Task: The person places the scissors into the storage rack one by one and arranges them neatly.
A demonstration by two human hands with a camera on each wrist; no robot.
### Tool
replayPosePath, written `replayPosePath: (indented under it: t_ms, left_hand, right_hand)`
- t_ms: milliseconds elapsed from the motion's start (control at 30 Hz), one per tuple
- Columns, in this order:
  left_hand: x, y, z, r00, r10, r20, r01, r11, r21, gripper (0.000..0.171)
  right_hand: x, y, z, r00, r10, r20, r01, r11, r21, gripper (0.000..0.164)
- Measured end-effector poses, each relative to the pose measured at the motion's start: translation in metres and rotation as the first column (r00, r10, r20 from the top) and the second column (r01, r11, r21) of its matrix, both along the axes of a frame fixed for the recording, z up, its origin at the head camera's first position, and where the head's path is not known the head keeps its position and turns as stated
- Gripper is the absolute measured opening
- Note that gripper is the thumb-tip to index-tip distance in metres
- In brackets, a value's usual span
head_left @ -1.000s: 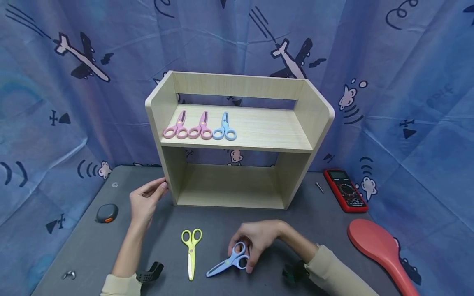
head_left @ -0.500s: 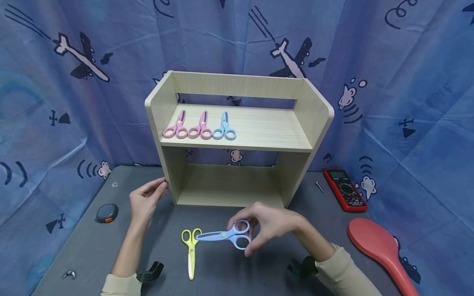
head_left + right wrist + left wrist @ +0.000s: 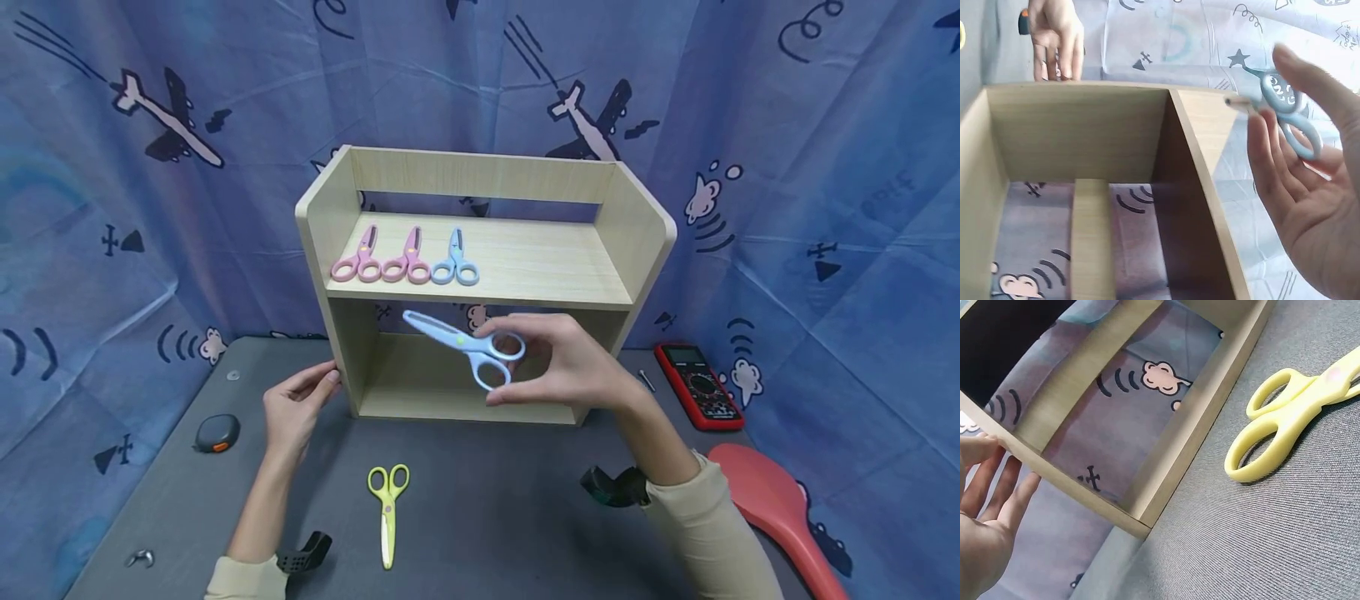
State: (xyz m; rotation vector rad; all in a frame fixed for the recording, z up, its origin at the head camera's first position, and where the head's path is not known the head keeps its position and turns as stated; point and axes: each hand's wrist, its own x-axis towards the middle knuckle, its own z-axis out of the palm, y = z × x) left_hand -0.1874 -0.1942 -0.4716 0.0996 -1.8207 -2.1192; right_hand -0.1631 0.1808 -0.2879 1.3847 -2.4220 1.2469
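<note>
My right hand (image 3: 573, 362) pinches a pair of blue scissors (image 3: 457, 337) by the handle loops, up in front of the shelf's lower opening. Their blades point to the upper left. With its fingertips, my left hand (image 3: 292, 408) touches the outer left side of the wooden shelf (image 3: 480, 297); the left wrist view has those fingers (image 3: 1019, 494) along the panel's edge. Two pink scissors (image 3: 357, 265) (image 3: 408, 263) and one light blue pair (image 3: 454, 265) lie in a row on the upper board, handles to the front. Yellow scissors (image 3: 387, 508) lie on the table between my arms.
To the right are a red multimeter (image 3: 699, 387), a screw (image 3: 647, 381) and a large red spoon (image 3: 765, 492), partly behind my right sleeve. A dark tape measure (image 3: 217, 433), a small washer (image 3: 233, 376) and a wing nut (image 3: 140, 557) lie at left. A patterned curtain (image 3: 247, 275) hangs behind.
My right hand has lifted the blue scissors off the table and carried them up and forward to the shelf front, their blades turning upward. My left hand stays at the shelf's side.
</note>
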Motion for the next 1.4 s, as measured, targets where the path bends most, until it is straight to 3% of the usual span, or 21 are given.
replayPosePath:
  t_ms: [133, 300, 533, 800, 933, 1133, 1267, 1400]
  left_hand:
    - [0.000, 0.000, 0.000, 1.000, 0.001, 0.002, -0.001, 1.000, -0.006, 0.034]
    - [-0.001, 0.000, 0.000, 1.000, 0.002, 0.003, -0.002, 1.000, -0.004, 0.033]
    - [-0.001, -0.001, 0.000, 1.000, -0.008, 0.006, 0.008, 1.000, 0.013, 0.036]
    - [-0.001, -0.001, 0.000, 1.000, -0.002, 0.010, 0.002, 1.000, 0.017, 0.035]
    - [0.000, 0.000, 0.001, 1.000, -0.002, 0.016, 0.001, 1.000, 0.017, 0.034]
    - [0.000, 0.000, 0.001, 1.000, -0.005, 0.015, 0.004, 0.999, 0.032, 0.036]
    - [0.000, 0.000, 0.001, 1.000, -0.004, 0.007, 0.004, 1.000, 0.026, 0.036]
    - [0.000, 0.000, 0.000, 1.000, -0.003, 0.002, 0.003, 1.000, 0.019, 0.035]
  right_hand:
    - [-0.010, -0.004, 0.017, 0.993, -0.116, -0.022, 0.115, 0.992, -0.049, 0.065]
    - [-0.025, -0.007, 0.031, 0.962, -0.273, -0.011, 0.272, 0.959, -0.081, 0.065]
    - [-0.047, -0.010, 0.045, 0.924, -0.382, -0.006, 0.379, 0.919, -0.109, 0.062]
    - [-0.074, -0.011, 0.050, 0.851, -0.524, -0.029, 0.524, 0.852, -0.010, 0.061]
    - [-0.084, -0.009, 0.047, 0.826, -0.563, -0.021, 0.563, 0.825, 0.052, 0.058]
    - [-0.094, -0.009, 0.039, 0.817, -0.576, -0.030, 0.576, 0.813, 0.082, 0.053]
    - [-0.096, -0.010, 0.035, 0.810, -0.583, -0.055, 0.586, 0.805, 0.096, 0.053]
    - [-0.096, -0.011, 0.034, 0.790, -0.610, -0.066, 0.613, 0.778, 0.137, 0.056]
